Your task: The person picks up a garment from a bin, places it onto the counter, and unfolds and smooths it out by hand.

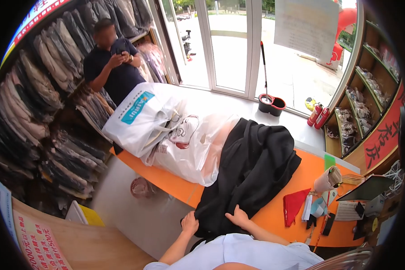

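So, left hand (190, 222) is clutching the near end of some black cloth (252, 164), right hand (239, 217) gripping it too. White bags (195, 155) sit left on the orange table (314, 167).

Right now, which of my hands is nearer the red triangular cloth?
Your right hand, on the black garment left of the red triangular cloth. Your left hand is farther left, at the garment's near edge.

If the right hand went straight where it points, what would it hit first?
Probably more of the black cloth, which the right hand touches; fold depth is hard to judge.
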`<state>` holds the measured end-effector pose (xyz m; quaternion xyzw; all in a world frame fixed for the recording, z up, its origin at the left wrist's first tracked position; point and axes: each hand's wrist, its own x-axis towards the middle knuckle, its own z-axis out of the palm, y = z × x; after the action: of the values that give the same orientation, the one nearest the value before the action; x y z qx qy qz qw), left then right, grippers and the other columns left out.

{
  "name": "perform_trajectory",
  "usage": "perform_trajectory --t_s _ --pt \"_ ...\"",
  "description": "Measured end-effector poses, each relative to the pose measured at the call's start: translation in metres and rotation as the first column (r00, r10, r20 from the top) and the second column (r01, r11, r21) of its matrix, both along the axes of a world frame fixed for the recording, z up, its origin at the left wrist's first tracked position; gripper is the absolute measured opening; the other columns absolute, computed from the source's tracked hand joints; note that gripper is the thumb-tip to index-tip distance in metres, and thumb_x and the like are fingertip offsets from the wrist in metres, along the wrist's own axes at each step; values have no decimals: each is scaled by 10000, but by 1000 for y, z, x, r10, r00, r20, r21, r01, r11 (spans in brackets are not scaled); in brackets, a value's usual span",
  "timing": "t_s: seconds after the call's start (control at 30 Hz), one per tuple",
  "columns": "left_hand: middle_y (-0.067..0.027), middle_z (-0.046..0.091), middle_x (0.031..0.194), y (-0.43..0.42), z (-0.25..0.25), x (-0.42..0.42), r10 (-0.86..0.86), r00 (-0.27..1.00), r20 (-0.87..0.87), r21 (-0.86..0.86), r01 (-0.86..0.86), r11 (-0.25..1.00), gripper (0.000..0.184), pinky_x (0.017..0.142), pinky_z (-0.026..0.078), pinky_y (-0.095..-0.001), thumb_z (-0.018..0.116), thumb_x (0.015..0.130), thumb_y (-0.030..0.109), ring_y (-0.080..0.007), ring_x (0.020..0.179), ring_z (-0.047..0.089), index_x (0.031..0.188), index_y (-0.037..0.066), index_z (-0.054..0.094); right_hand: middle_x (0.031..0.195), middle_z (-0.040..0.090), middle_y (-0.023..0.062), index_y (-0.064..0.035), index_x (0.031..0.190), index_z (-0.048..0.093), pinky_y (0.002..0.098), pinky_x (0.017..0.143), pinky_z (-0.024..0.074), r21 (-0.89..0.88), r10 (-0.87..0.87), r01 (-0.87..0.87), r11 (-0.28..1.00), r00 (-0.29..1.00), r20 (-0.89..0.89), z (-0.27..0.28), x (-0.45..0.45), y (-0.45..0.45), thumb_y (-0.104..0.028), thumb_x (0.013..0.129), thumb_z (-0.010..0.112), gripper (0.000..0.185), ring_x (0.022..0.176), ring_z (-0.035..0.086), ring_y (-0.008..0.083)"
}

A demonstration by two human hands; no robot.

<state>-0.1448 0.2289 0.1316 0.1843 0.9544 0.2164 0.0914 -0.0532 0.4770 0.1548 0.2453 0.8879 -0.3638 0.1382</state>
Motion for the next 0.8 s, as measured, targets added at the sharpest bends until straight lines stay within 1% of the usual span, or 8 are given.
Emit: perform_trajectory --t_s 0.13,0.23,0.4,0.47,0.53,0.6,0.73,0.8 --pt "-190 681 955 7 76 0 38 992 120 -133 -22 991 428 835 500 -473 677 720 264 -375 934 643 1103 85 615 972 668 257 78 1077 557 451 793 528 32 211 -218 976 968 137 46 -6 8 -466 824 629 604 914 659 388" --pt "-189 688 888 21 138 -7 80 986 149 -122 -62 991 413 820 509 -462 680 675 308 -371 886 654 1039 112 666 841 662 218 44 938 597 444 723 524 144 449 -438 887 892 -54 70 -8 0 -456 851 618 508 836 663 357" --pt "-206 686 942 55 181 -31 71 964 255 140 -109 984 425 821 513 -400 703 674 308 -339 911 660 1034 83 689 1127 591 288 87 1172 523 383 920 470 -386 553 -650 654 759 -342 92 -23 -21 -567 741 723 809 1080 583 367" --pt "-182 696 906 67 175 -42 78 949 306 307 -176 935 395 796 515 -370 708 686 274 -294 858 677 1006 43 685 1240 539 270 82 1261 439 377 979 436 -416 519 -660 625 750 -410 74 -24 -33 -529 672 805 924 1167 533 368" --pt "-159 700 881 84 175 -46 78 943 325 423 -218 880 343 750 526 -342 692 738 200 -250 807 674 1005 -14 665 1290 516 237 81 1324 373 374 1012 413 -542 162 -518 661 805 -571 84 -22 -34 -469 649 844 990 1198 517 339" --pt "-148 690 893 103 186 -46 -4 725 689 620 -586 521 289 714 537 -323 660 789 119 -228 783 667 1023 -49 641 1301 514 208 54 1360 341 367 1038 388 -746 155 -344 571 937 -313 96 -27 -21 -416 640 864 1006 1206 515 298" --pt "-151 680 937 127 179 -54 -24 501 865 486 -826 285 251 762 565 -358 623 849 108 -260 804 677 1059 -29 626 1201 593 139 2 1290 473 315 961 444 -720 -58 -331 610 888 -457 60 -42 5 -246 662 861 779 1122 561 226" --pt "-151 679 965 145 184 -58 -118 467 876 482 -846 228 262 803 559 -373 614 873 137 -272 844 674 1079 -25 620 1097 639 94 0 1181 560 300 905 467 -890 -183 -196 411 939 -291 63 -44 27 -135 702 818 561 1022 595 191"
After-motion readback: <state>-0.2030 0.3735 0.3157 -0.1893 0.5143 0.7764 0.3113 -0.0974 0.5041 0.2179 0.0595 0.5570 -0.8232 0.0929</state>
